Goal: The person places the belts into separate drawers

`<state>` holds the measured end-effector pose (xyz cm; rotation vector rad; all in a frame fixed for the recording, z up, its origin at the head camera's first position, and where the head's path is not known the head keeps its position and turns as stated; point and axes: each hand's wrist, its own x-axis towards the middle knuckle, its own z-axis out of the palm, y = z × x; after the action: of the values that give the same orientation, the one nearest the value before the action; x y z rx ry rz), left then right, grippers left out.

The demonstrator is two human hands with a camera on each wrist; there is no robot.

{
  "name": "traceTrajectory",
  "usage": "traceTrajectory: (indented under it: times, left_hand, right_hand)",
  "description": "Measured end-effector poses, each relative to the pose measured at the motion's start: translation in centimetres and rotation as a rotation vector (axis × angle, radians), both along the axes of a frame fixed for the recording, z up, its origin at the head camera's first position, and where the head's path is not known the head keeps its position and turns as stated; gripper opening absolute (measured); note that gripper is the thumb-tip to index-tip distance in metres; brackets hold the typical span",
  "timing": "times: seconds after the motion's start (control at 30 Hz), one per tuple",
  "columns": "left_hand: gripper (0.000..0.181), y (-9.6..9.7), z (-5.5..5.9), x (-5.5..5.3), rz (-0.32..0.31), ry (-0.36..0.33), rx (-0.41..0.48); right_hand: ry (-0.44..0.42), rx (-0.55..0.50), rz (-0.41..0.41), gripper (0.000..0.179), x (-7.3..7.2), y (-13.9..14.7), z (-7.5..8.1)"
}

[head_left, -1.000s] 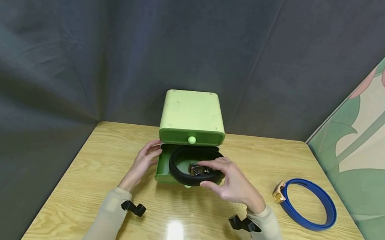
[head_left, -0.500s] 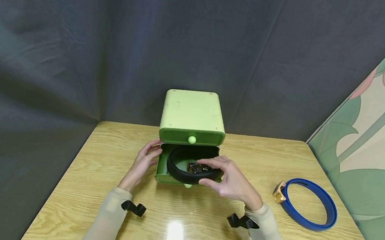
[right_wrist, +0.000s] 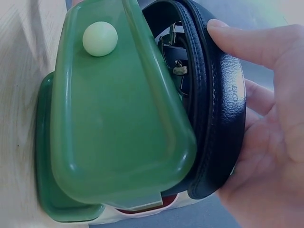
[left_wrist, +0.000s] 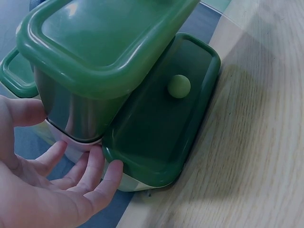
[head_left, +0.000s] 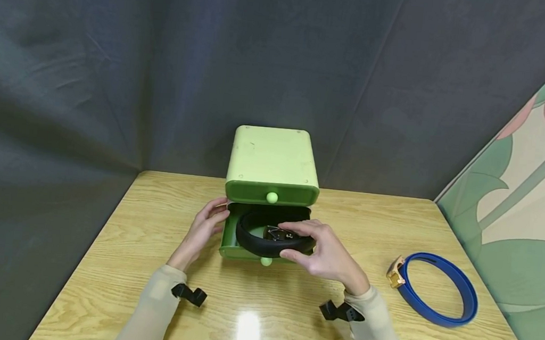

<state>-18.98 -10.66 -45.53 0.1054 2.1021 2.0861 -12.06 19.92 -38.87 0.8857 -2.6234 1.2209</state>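
A coiled black leather belt (head_left: 253, 245) with a metal buckle is in my right hand (head_left: 328, 253), pinched between thumb and fingers at its right side. The coil sits tilted over the pulled-out green drawer (head_left: 230, 232), its back part inside. In the right wrist view the belt (right_wrist: 223, 109) stands above the drawer's side, behind the drawer front (right_wrist: 118, 118). My left hand (head_left: 200, 232) rests against the left of the small green cabinet (head_left: 273, 157). In the left wrist view that hand's spread fingers (left_wrist: 90, 178) touch the cabinet's side, and the thumb is at the drawer wall.
A coiled blue belt (head_left: 443, 290) with a gold buckle lies on the wooden table (head_left: 141, 245) to the right. Below the pulled-out drawer is a pushed-in drawer (left_wrist: 152, 128) with a round knob. Dark cloth (head_left: 281, 58) hangs behind the table.
My right hand has moved slightly left and away from me, and the black belt has sunk further into the drawer. The left hand has not moved.
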Motion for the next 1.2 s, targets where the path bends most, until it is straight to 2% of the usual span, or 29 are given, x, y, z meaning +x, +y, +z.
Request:
traceTrajectory:
  times: [0.33,1.2]
  left_hand:
    - [0.053,-0.1,-0.1,-0.1,0.009,-0.006,0.015]
    - [0.053,0.0,-0.3,-0.2,0.005,-0.005,0.024]
  right_hand:
    - [-0.029,-0.029,0.029,0.048,-0.5,-0.2,-0.2]
    - [-0.037,-0.040,-0.011,0.049,-1.2,-0.5,-0.8]
